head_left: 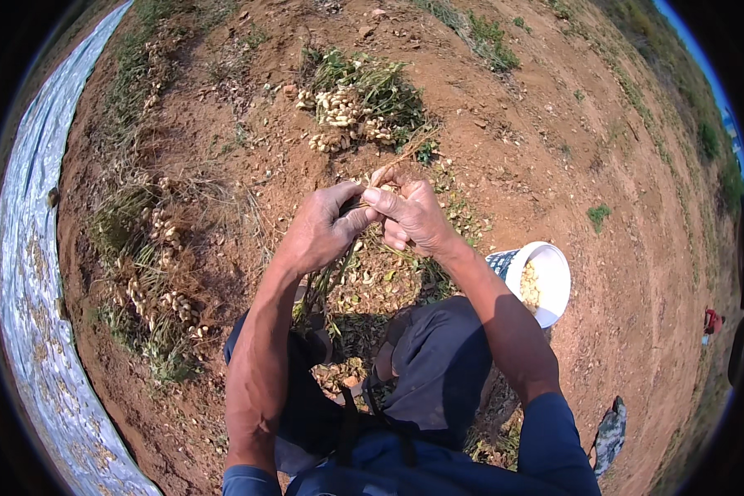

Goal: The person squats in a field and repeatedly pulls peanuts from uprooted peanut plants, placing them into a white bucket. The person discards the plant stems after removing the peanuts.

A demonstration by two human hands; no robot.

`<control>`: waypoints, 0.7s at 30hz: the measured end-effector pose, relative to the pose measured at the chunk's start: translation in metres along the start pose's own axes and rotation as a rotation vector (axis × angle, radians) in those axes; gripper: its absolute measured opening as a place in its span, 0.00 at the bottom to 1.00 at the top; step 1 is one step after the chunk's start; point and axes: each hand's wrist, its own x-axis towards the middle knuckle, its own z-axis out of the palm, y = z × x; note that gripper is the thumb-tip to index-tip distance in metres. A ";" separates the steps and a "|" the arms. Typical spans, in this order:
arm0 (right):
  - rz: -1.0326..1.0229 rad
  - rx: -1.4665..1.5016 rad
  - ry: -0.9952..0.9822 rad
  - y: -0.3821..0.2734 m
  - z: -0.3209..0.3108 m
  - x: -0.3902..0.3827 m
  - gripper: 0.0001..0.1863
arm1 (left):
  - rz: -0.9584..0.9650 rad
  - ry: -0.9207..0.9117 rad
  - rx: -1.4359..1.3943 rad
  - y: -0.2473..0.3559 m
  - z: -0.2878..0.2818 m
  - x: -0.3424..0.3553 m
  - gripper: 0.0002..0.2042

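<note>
In front of my knees, both hands meet over a pulled-up peanut plant (326,285). My left hand (326,227) is closed round its stems, which hang down below the palm toward my shoes. My right hand (416,217) is closed too, thumb and fingers pinching the root end beside the left fingertips. Thin tan roots (413,147) stick out above the right knuckles. Whether a pod lies between the fingertips is hidden. Just beyond my hands, a heap of peanut plants (364,95) lies on the soil with clusters of pale pods showing.
A white bucket (551,281) with peanuts (530,285) inside tilts by my right forearm. More uprooted peanut plants (161,273) lie at left, beside a long silvery sheet (37,256). Leaf litter (384,281) covers the ground between my feet. A patterned cloth-like item (610,436) lies at lower right.
</note>
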 end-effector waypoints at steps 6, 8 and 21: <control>0.105 0.087 -0.048 -0.006 -0.006 -0.012 0.13 | -0.056 -0.109 -0.252 0.000 -0.012 -0.002 0.14; 0.067 0.295 -0.133 -0.004 -0.009 -0.014 0.09 | -0.025 -0.104 -0.449 0.000 -0.009 -0.001 0.13; -0.261 0.953 -0.498 -0.029 -0.013 -0.028 0.12 | 0.009 -0.068 -1.295 0.013 0.027 -0.001 0.09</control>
